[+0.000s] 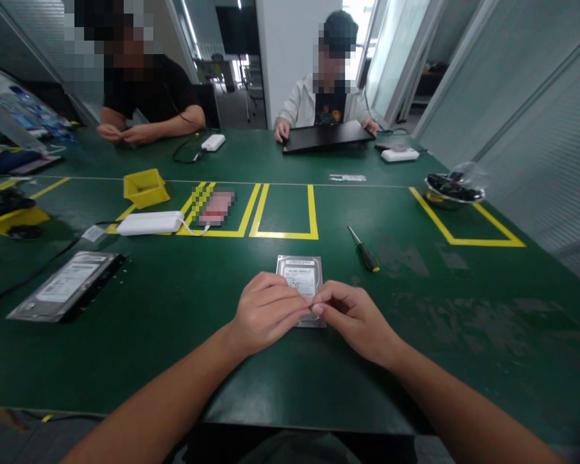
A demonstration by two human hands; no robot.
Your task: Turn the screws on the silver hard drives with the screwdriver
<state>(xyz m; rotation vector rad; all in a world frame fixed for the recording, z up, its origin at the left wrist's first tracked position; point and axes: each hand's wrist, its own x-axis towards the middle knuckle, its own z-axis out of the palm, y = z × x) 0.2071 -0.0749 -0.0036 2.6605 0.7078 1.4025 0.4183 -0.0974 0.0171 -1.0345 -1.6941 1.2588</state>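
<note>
A silver hard drive with a white label lies on the green table in front of me, partly covered by my hands. My left hand reaches over it from the left, fingers pressed together. From the right, my right hand makes a pinch, and its fingertips meet those of the left just above the drive. Whatever sits between the fingertips is too small or hidden to name. A screwdriver with a dark handle and yellow end rests beyond my right hand, apart from it.
Another hard drive lies at left, small bits beside it. A yellow bin, white power bank, cabled phone and metal bowl of dark parts stand farther back. Across the table, one person sits; another holds a black panel.
</note>
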